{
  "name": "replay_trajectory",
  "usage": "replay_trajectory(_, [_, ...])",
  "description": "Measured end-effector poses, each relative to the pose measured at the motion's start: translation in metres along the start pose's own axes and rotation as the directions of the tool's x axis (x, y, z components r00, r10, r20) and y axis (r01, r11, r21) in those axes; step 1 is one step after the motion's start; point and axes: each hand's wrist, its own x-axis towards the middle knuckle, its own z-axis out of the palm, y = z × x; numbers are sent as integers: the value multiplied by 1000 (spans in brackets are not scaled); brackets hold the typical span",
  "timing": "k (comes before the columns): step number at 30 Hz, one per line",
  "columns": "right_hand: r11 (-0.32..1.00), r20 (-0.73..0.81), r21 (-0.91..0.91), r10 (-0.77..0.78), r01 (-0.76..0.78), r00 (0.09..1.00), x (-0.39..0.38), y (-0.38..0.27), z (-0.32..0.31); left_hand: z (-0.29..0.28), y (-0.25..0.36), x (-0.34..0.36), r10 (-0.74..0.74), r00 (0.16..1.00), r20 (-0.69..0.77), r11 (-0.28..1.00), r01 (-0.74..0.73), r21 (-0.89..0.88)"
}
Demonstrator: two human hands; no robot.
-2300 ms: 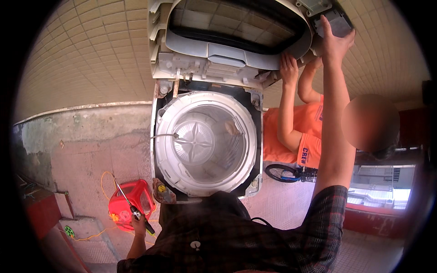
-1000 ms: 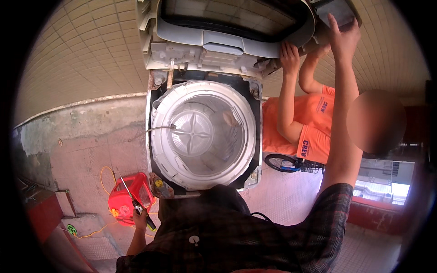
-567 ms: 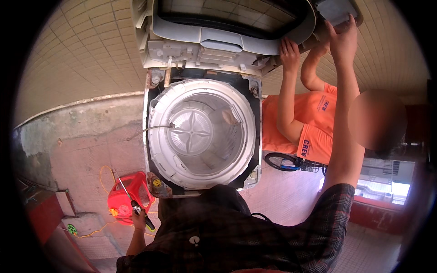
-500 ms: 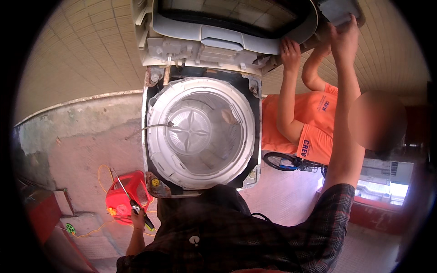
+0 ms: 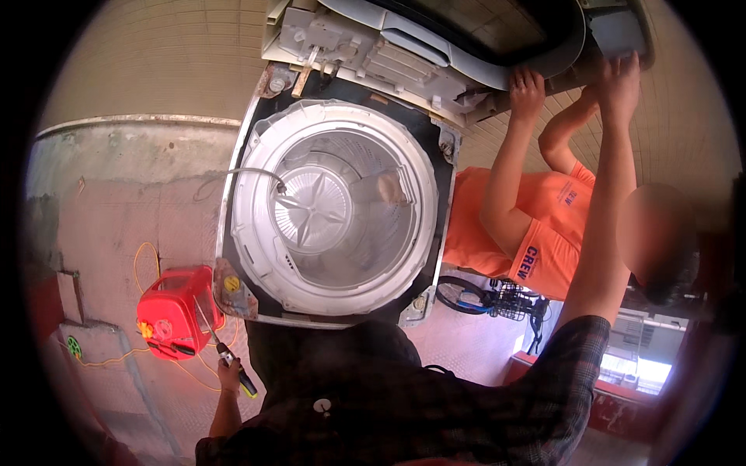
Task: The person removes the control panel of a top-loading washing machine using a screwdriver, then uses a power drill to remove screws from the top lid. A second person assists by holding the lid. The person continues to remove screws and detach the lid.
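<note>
Propping the washing machine's lifted top panel (image 5: pixel 435 46) above the open tub (image 5: pixel 334 206), the right hand (image 5: pixel 618 81) presses flat against it beside a co-worker's hand (image 5: pixel 527 84). Left of the tub, the left hand (image 5: pixel 231 374) closes its grip round a screwdriver (image 5: pixel 221 348). Probably mid-disassembly; steady support comes next.

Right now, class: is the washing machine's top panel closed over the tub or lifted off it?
Lifted. The top panel is tilted up and back, held by the person's right hand and a co-worker's hand, leaving the tub exposed.
</note>
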Motion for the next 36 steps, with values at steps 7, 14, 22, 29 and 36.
replay_trajectory(7, [993, -41, 117, -18, 23, 999, -38, -37, 0, 0, -68, -46, -127, 992, -3, 989, 127, 74])
replay_trajectory(14, [988, -39, -73, -140, 137, 989, -44, -27, 12, 17, -72, -60, 26, 1000, -9, 1000, -26, -17])
replay_trajectory(22, [982, -29, -79, -172, 169, 985, -65, -40, -11, 38, 2, -107, 274, 945, -180, 957, -286, -47])
replay_trajectory(29, [319, 510, 854, -356, -412, 783, -232, -186, -233, 72, 197, -177, 695, 716, -63, 717, -686, 126])
replay_trajectory(36, [-12, 512, 803, -497, -596, 700, -380, -222, -322, 219, 334, -254, 635, 418, 650, 709, -649, -276])
